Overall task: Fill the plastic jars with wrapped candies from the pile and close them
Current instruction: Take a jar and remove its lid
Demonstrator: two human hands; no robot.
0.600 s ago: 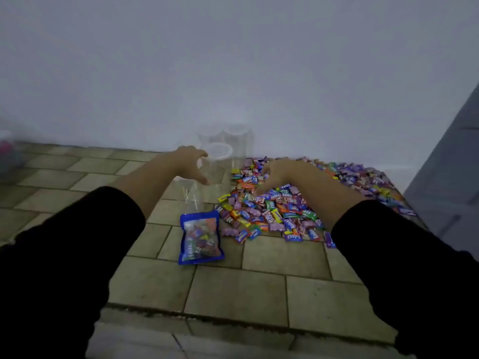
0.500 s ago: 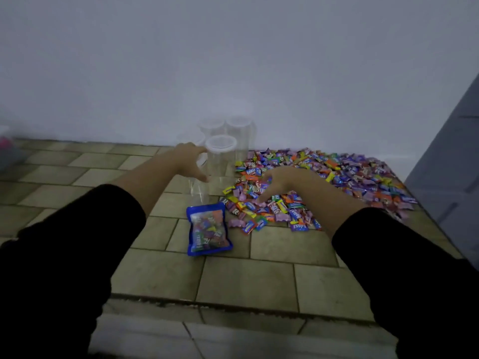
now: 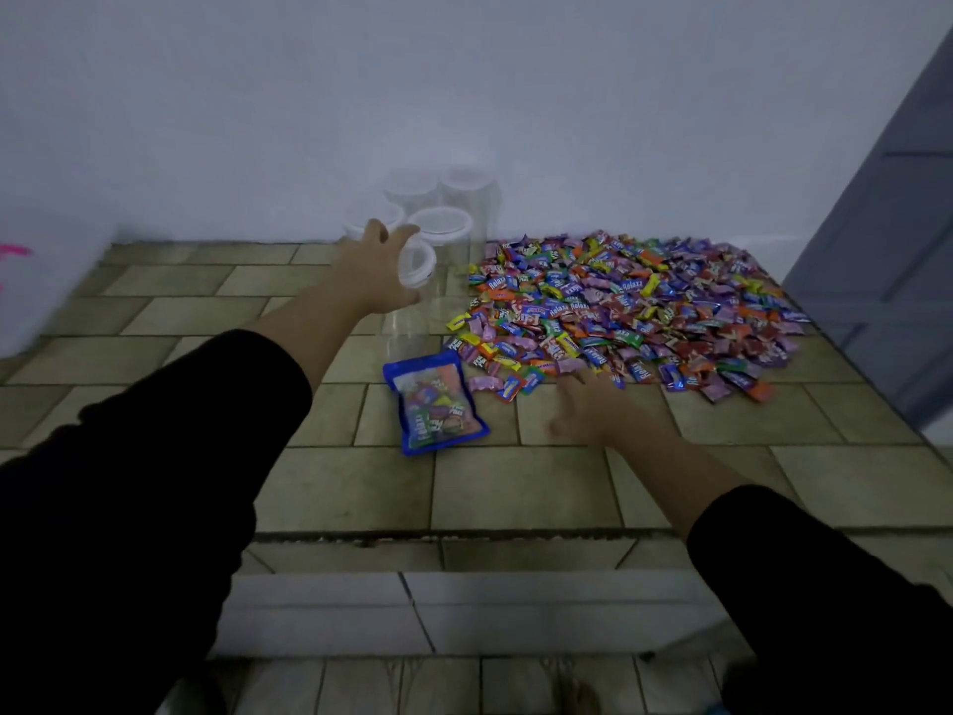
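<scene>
A wide pile of wrapped candies (image 3: 644, 312) in many colours lies on the tiled ledge at the right. Several clear plastic jars with white lids (image 3: 441, 224) stand against the wall, left of the pile. My left hand (image 3: 374, 276) wraps around the white top of the nearest clear jar (image 3: 410, 332), which leans toward me. My right hand (image 3: 593, 410) is blurred, low over the tiles at the pile's front edge, fingers spread, with nothing in it.
A blue bag of candies (image 3: 436, 405) lies flat on the tiles between my hands. The tiled ledge (image 3: 515, 487) ends in a front edge with a step below. A grey door (image 3: 887, 240) stands at the right and something pink (image 3: 10, 250) at the far left.
My right hand has drawn back from the top of the pile to its front edge. My left hand has closed on the nearest jar's top.
</scene>
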